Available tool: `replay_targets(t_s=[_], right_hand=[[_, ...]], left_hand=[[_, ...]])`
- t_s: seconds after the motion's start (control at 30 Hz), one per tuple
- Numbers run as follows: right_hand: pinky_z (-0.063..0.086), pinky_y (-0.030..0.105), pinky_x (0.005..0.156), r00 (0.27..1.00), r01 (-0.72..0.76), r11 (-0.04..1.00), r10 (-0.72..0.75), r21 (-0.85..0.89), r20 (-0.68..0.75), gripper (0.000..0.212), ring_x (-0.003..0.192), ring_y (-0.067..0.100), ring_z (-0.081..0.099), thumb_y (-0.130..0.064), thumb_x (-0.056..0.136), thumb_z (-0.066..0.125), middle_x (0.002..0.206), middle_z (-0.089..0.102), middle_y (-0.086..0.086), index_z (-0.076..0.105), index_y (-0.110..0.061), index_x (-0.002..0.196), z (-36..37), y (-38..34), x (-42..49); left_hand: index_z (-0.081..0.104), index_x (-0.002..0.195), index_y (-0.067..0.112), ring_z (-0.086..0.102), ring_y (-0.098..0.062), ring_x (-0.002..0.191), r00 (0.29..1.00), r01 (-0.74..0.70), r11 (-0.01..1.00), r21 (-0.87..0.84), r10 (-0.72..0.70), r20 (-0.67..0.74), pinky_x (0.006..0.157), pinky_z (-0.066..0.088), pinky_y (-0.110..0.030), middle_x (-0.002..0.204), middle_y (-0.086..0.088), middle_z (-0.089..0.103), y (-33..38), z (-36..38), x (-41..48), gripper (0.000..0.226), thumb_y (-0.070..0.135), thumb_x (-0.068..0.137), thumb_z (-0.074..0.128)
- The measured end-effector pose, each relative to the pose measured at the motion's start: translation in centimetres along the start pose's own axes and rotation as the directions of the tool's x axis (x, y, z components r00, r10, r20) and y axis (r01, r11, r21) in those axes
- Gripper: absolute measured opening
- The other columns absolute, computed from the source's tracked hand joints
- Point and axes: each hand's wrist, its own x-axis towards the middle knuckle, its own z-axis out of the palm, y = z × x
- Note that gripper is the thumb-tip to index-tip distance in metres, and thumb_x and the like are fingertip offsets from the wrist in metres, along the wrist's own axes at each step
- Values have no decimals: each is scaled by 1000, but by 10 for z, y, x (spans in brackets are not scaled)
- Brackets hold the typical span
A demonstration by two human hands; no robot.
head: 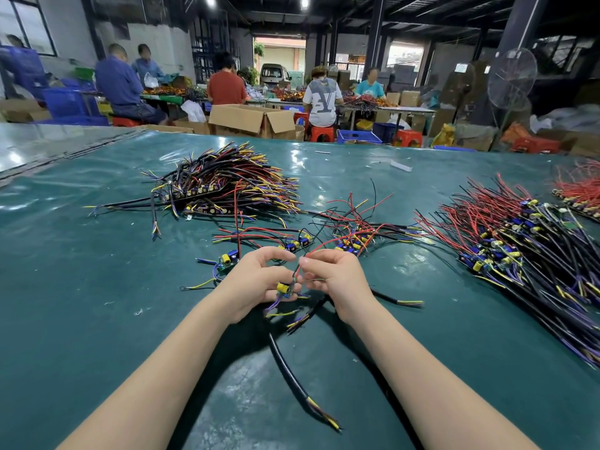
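Left hand (259, 280) grips a small circuit board (285, 288) (yellow capacitor up) — right hand (337, 277) pinches its wires (297, 271).

Workshop hall beyond a dark green glossy table cover (97, 336) — dim, lit from overhead.
Past the table's far edge stand an open brown cardboard box (250, 120), red plastic stools (321, 134) and blue plastic crates (66, 103), with people (225, 82) seated at a long pale worktable (406, 109). A grey plastered wall (65, 30) with a dark-framed window (22, 24) closes off the far left corner. Two round white ceiling lamps (210, 0) glare beside a black steel column (376, 34). A bright open doorway (279, 56) at the back shows a white van (274, 74). Beyond the far right corner stands a grey wire-caged pedestal fan (512, 81) — stacked brown cartons (409, 98) to its left.
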Motion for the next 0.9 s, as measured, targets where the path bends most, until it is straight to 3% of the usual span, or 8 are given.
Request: replay_targets(t_s=[0.13, 0.23, 0.37, 0.47, 0.53, 0.6, 0.73, 0.9], right_hand=[[51, 22, 47, 998, 47, 981, -39, -190, 47, 30, 38, 10, 51, 10, 81, 57, 57, 54, 11, 56, -6, 55, 6, 4, 0], [57, 41, 63, 997, 63, 942, -75, -329, -26, 31, 51, 23, 54, 6, 79, 59, 61, 54, 15, 54, -7, 52, 7, 6, 1], [56, 37, 60, 993, 71, 930, -101, -361, -63, 36, 53, 26, 58, -1, 82, 58, 50, 56, 5, 56, -11, 48, 6, 7, 3], [54, 42, 64, 987, 110, 905, -149, -411, -64, 30, 57, 32, 61, -1, 82, 59, 55, 60, 14, 58, -8, 52, 8, 8, 2], [55, 33, 56, 990, 104, 928, -129, -359, -48, 31, 49, 21, 60, 1, 83, 59, 50, 59, 7, 58, -8, 53, 9, 8, 0], [50, 21, 44, 994, 67, 970, -85, -235, -66, 31, 41, 8, 57, 1, 85, 58, 47, 56, 2, 56, -7, 55, 8, 5, 0], [49, 19, 41, 982, -8, 1000, 10, 12, -189, 29, 42, 4, 52, -2, 89, 56, 58, 51, 6, 56, -6, 60, -1, 0, 3], [50, 19, 42, 986, 6, 988, 19, 154, -163, 28, 42, 5, 56, -6, 92, 52, 57, 55, 5, 59, -7, 65, 1, 0, 2]], left_hand=[[50, 97, 18, 58, -7, 51, 1000, -27, 989, 147, 26, 9, 45, 41, -16, 59, 3, 68, -2, -1, 1, 35, -7, 77, 63], [49, 94, 21, 55, -2, 46, 999, -46, 971, 234, 50, -10, 42, 39, -13, 58, 5, 68, -3, -1, 3, 34, -7, 79, 62], [50, 90, 22, 52, -2, 47, 995, -70, 941, 331, 92, -49, 44, 38, -11, 62, 4, 68, -3, -3, 4, 32, -3, 77, 64], [52, 77, 16, 46, -6, 44, 993, -80, 916, 394, 109, -52, 49, 36, -18, 61, -1, 68, -2, -4, 3, 21, 1, 69, 65], [53, 71, 15, 44, -6, 42, 993, -83, 910, 407, 112, -49, 48, 34, -18, 59, -2, 67, 0, -5, 2, 18, 8, 61, 66], [53, 70, 15, 49, -6, 44, 993, -82, 914, 398, 110, -49, 45, 34, -14, 56, -1, 67, 1, -7, 3, 16, 4, 65, 65], [53, 73, 14, 65, -16, 67, 996, -71, 928, 365, 84, -21, 55, 44, -16, 56, -1, 68, 3, -8, 2, 20, -5, 74, 60], [53, 65, 10, 51, -8, 39, 991, -48, 970, 238, 76, -108, 41, 41, -14, 49, -2, 60, 6, 0, 1, 24, -9, 78, 45]])
